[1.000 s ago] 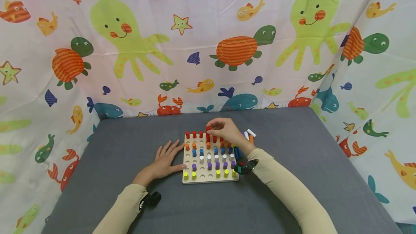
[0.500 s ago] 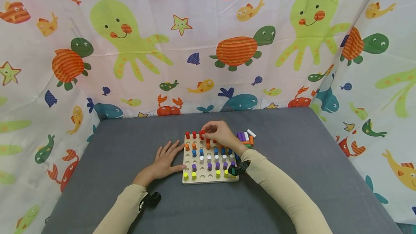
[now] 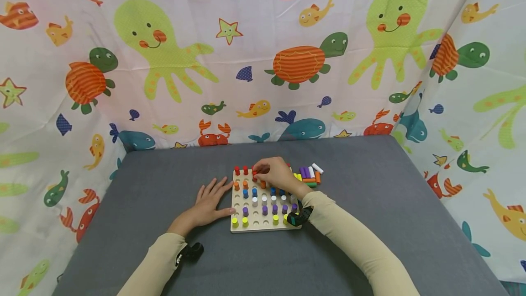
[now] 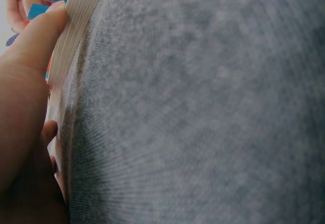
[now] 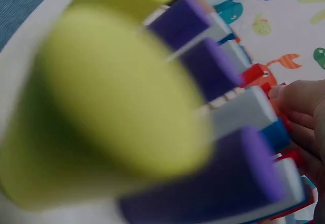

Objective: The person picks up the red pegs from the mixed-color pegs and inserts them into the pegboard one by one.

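Observation:
A wooden pegboard [image 3: 263, 229] carries rows of red, orange, blue, white, purple and yellow pegs, with some holes bare. My right hand [image 3: 275, 171] pinches a red peg [image 3: 254, 175] between thumb and fingertips, low at the third place of the back row. Two red pegs [image 3: 241, 171] stand to its left. The right hand hides part of the back rows. My left hand [image 3: 208, 203] lies with fingers spread beside the board, thumb and index tip at its left edge. In the left wrist view the thumb [image 4: 40, 38] presses the board's side.
Loose pegs lie to the board's right, among them purple pegs [image 3: 304, 172], a white peg [image 3: 317, 168], an orange peg [image 3: 318, 177] and a green peg [image 3: 305, 185]. A grey cloth [image 3: 164, 177] covers the table. Behind stands a curtain [image 3: 255, 49] printed with sea animals.
My right hand has come left and down with the red peg, from raised above the back row to low at its third place. The left hand stays still.

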`<state>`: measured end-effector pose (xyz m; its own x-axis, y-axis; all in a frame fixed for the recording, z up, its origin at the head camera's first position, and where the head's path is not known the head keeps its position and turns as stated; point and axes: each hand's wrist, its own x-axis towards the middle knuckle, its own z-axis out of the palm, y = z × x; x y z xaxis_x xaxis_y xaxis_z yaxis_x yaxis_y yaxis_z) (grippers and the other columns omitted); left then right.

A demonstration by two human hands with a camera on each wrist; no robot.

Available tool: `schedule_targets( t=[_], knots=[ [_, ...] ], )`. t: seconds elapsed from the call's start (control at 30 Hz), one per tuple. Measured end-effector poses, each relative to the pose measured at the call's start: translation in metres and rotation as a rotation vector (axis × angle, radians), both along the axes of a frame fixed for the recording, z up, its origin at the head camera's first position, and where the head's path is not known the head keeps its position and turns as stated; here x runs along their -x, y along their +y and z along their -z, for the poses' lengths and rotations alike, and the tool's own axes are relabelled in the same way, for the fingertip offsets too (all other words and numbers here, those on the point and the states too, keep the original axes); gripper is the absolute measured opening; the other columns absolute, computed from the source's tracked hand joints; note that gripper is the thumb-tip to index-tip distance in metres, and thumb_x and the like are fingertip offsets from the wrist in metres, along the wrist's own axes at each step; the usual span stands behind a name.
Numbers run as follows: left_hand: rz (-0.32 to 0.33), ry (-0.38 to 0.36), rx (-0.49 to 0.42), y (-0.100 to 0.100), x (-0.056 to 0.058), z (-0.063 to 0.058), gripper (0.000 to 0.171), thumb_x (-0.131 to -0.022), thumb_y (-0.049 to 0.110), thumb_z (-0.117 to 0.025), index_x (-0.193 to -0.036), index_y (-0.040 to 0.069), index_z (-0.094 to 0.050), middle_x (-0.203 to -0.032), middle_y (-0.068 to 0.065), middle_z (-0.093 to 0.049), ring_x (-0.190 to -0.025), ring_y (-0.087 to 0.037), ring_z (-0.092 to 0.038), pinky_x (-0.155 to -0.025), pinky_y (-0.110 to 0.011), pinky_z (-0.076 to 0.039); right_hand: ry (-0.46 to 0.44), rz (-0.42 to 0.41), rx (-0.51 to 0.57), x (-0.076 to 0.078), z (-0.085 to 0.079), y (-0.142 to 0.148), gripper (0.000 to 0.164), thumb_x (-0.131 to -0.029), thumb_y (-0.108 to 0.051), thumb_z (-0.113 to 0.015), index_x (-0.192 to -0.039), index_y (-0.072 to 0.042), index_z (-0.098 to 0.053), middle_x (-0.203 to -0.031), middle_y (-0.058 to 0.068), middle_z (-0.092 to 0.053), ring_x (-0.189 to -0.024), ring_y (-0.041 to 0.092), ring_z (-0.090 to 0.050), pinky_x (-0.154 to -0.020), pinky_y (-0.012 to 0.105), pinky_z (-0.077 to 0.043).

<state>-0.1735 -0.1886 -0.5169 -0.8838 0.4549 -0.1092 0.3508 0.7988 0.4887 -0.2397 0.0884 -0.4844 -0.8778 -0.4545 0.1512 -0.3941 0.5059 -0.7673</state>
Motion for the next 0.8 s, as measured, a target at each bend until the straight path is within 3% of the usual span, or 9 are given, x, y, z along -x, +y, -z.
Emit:
schedule_targets(
  t=[0.33, 0.8],
  knots=[
    [0.01, 0.027, -0.02, -0.0026, 0.0024, 0.0071, 0.09, -0.088, 0.063, -0.062, -0.159, 0.026, -0.023, -0.168, -0.011, -0.016, -0.154, -0.043, -0.005, -0.116, -0.071, 0.0, -0.045, 0.034, 0.039, 0.0007, 0.0013, -0.0025, 0.017, -0.09, -0.013, -0.073, -0.107, -0.011, -0.074, -0.1, 0.003, -0.076, -0.086, 0.012, -0.071, -0.08, 0.031, -0.058],
    [-0.002, -0.005, 0.005, 0.0002, 0.0019, 0.0027, 0.088, -0.089, 0.063, -0.062, -0.159, 0.028, -0.022, -0.168, -0.007, -0.014, -0.155, -0.04, -0.003, -0.118, -0.07, 0.0, -0.093, 0.042, 0.038, 0.0015, -0.001, -0.0034, 0.016, -0.09, -0.015, -0.074, -0.105, -0.013, -0.074, -0.101, 0.003, -0.076, -0.085, 0.011, -0.069, -0.077, 0.029, -0.057]
  ],
)
